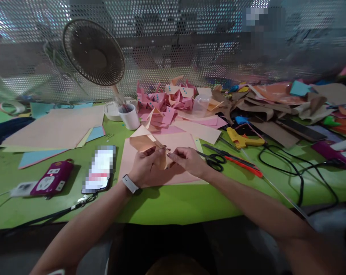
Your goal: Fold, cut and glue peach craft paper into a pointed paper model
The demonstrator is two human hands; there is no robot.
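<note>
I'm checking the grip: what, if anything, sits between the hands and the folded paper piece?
Nothing visible does. The left hand and right hand both touch the folded peach paper piece directly, above the pink sheet. The scissors lie apart, off to the right.

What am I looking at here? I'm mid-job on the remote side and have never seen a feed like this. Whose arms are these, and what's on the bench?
There is no machine: one camera sits on a person's head, looking forward and down, so the two bare arms are that person's own. The left hand, with a watch at its wrist, and the right hand meet over a folded peach paper piece and pinch it together. Under it lies a pink sheet on the green table. Nearby are black scissors, a yellow glue gun, a white cup, a desk fan, a phone and a pile of folded pink pieces.
</note>
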